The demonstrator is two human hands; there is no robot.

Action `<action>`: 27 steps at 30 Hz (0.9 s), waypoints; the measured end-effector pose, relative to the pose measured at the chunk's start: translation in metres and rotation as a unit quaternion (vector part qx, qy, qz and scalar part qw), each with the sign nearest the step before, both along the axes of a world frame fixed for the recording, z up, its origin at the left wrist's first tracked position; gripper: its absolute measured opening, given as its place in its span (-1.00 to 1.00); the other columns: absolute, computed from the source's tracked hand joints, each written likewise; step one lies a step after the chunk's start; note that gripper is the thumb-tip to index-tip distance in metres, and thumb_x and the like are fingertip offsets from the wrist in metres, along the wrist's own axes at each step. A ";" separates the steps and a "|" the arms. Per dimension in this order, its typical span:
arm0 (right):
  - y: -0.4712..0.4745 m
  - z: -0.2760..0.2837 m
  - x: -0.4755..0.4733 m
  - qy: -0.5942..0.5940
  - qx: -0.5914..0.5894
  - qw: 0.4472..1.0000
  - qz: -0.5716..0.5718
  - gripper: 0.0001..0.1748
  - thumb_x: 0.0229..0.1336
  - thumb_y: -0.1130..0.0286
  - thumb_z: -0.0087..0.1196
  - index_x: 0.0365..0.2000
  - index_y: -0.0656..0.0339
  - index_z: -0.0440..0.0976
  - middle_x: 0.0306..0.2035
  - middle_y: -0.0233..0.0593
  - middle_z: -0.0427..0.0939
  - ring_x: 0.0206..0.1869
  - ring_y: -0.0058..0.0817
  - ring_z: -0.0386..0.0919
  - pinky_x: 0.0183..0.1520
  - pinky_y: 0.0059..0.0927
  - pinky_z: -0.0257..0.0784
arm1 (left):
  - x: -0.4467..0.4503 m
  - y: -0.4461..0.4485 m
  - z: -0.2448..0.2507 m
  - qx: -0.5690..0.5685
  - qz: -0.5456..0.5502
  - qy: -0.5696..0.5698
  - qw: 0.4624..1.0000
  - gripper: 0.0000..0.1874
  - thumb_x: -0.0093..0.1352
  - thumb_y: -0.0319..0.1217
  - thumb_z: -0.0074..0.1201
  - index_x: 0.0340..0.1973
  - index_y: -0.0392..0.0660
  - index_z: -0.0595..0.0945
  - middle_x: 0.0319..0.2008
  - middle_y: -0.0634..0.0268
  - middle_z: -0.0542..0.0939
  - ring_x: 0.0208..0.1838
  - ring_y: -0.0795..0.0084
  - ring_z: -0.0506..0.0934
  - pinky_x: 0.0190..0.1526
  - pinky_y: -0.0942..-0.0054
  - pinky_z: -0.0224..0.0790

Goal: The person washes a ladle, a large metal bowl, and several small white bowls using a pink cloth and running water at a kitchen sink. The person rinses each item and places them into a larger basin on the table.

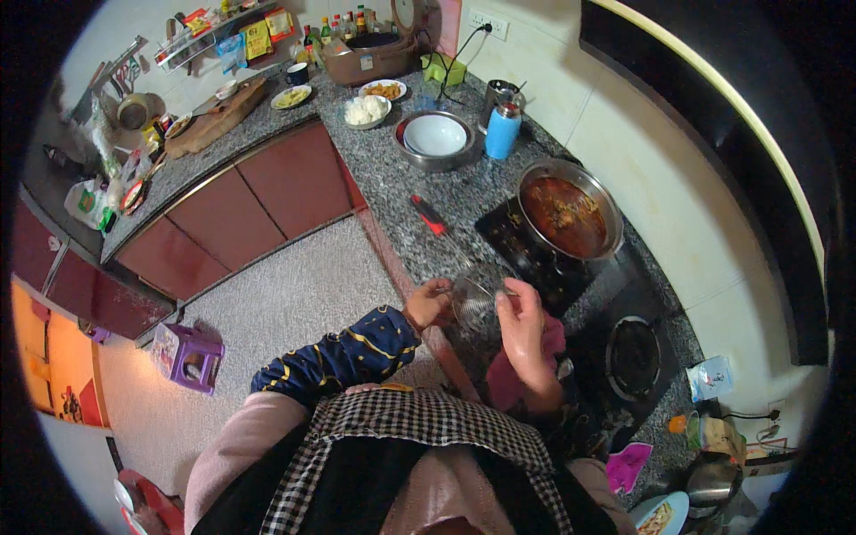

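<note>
A wire skimmer [473, 297] with a red and black handle lies over the near edge of the granite counter, its round wire head between my hands. My left hand [429, 304] has its fingers at the left rim of the head; whether they close on it is hard to tell. My right hand [523, 328] is at the right rim, thumb and fingers near the wire, grip unclear. Beyond them a steel pot [568, 208] of red broth stands on a black cooktop. A pink cloth [508, 374] lies under and beside my right forearm.
A blue flask [502, 131], a steel basin [438, 162] with a white bowl [436, 136], and food plates stand farther along the counter. A black burner [633, 358] is at the right. A purple stool [190, 360] stands on the floor at the left.
</note>
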State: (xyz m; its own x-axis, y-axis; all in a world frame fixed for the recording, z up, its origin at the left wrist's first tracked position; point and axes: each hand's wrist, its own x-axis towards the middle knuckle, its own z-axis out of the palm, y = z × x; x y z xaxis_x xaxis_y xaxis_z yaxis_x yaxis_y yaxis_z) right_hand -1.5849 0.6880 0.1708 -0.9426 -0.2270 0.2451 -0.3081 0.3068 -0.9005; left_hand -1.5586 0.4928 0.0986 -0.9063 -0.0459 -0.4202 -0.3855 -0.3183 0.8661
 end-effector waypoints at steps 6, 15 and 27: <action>-0.113 0.016 -0.076 -0.214 -0.201 0.956 -0.002 -0.57 0.21 0.34 0.01 0.02 0.33 0.25 -0.12 -0.17 0.38 -0.16 -0.37 0.49 -0.15 -0.38 0.48 | -0.051 -0.100 0.021 -0.010 -0.012 0.032 0.999 -0.62 0.38 -0.37 -0.06 0.10 -0.10 0.35 -0.14 0.24 0.51 -0.34 0.33 0.56 -0.40 0.31 0.53; -0.225 -0.029 -0.223 -0.387 -0.300 0.858 -0.157 -0.17 0.19 0.00 -0.04 0.25 0.31 -0.10 0.22 0.28 0.00 0.14 0.11 0.27 0.03 0.00 0.42 | -0.106 -0.240 0.035 -0.023 0.004 0.036 0.999 -0.70 0.39 -0.41 -0.09 0.04 -0.10 0.42 -0.19 0.33 0.52 -0.43 0.48 0.50 -0.46 0.46 0.49; -0.230 -0.062 -0.345 -0.390 -0.208 0.890 -0.108 -0.20 0.10 -0.27 -0.19 0.17 0.09 0.15 0.13 -0.05 0.28 0.03 0.00 0.37 0.00 0.10 0.36 | -0.142 -0.297 0.027 -0.065 -0.078 -0.012 0.995 -0.65 0.39 -0.40 -0.10 0.08 -0.15 0.38 -0.12 0.21 0.53 -0.32 0.40 0.57 -0.38 0.36 0.52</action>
